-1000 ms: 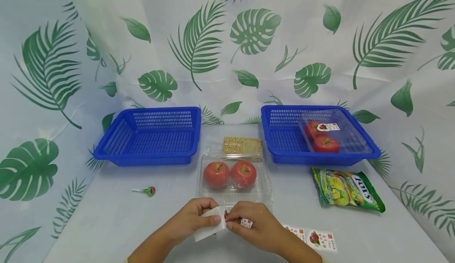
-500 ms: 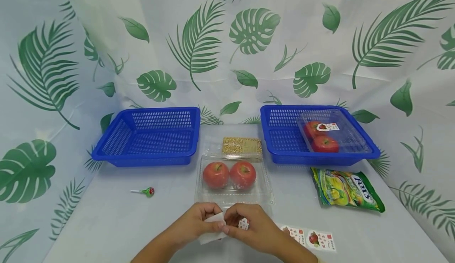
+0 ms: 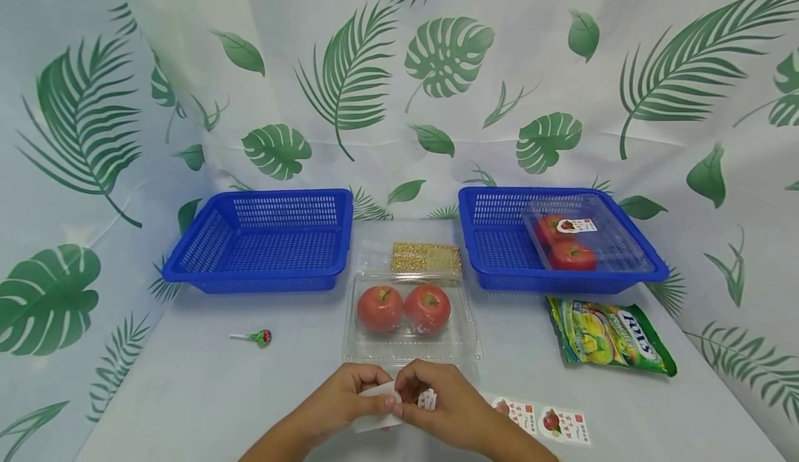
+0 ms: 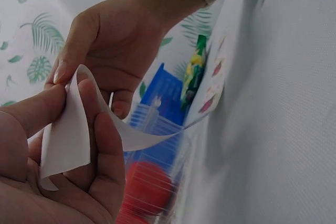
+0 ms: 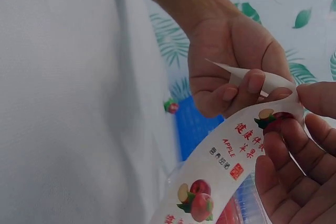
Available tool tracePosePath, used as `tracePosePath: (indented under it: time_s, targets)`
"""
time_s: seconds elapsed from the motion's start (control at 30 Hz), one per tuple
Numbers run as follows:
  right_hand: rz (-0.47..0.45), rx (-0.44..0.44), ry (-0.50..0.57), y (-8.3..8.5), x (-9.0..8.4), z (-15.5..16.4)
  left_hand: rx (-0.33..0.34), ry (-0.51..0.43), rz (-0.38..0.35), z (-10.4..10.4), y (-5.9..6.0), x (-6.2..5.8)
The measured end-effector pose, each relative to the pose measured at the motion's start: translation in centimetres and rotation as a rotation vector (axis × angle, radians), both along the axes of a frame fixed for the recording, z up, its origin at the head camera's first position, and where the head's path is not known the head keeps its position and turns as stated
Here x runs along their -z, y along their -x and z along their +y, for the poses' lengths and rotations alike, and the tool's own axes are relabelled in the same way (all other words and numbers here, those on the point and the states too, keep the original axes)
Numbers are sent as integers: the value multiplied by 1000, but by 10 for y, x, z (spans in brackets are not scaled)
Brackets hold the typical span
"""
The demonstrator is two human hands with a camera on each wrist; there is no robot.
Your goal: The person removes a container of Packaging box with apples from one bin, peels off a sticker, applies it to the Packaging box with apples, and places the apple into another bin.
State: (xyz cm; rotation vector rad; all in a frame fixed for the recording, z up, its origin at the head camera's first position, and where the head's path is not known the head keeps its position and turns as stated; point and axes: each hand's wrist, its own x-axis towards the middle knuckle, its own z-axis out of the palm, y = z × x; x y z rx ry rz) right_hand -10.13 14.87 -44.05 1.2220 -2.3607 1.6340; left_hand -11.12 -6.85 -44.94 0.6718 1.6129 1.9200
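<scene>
In the head view, my left hand grips the white end of a strip of apple stickers. My right hand pinches the strip's bent edge between thumb and finger, right beside the left thumb. The left wrist view shows the blank white back of the strip folded over at the fingertips. From the right wrist, the printed face of the sticker strip shows apples and red lettering, hanging down in a curve. Just beyond the hands lies a clear plastic box with two apples in it.
Behind the box lies a bag of yellow kernels. A blue basket stands at left, and another blue basket at right holds a labelled apple box. A lollipop lies left, a green candy bag right.
Both hands have shifted slightly toward the body and stay together. The white end of the strip has turned and shows less than before. The baskets, box and candy stay put.
</scene>
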Motion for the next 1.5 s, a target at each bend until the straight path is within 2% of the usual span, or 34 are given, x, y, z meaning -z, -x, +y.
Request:
tracePosePath:
  time_s: [0.4,0.77,0.9,1.03,1.17,1.37,1.5]
  targets:
    - [-17,4,-27,0,-2,5,-5,22,20,-2,-1,-1]
    - [-24,-10,-11,1,-2,11,34,-33,32,-2,-1,0]
    - [10,-12,-7,2,-3,11,42,-39,25,-2,-1,0]
    - [45,-17,-11,0,-13,9,48,-31,6,-3,0,1]
    - [76,-42,-33,2,-19,9,41,0,-10,-5,0,1]
    - [133,-115,-108,15,-8,18,-20,109,-13,-15,1,0]
    - [163,-159,-141,20,-7,23,-32,202,29,-24,6,0]
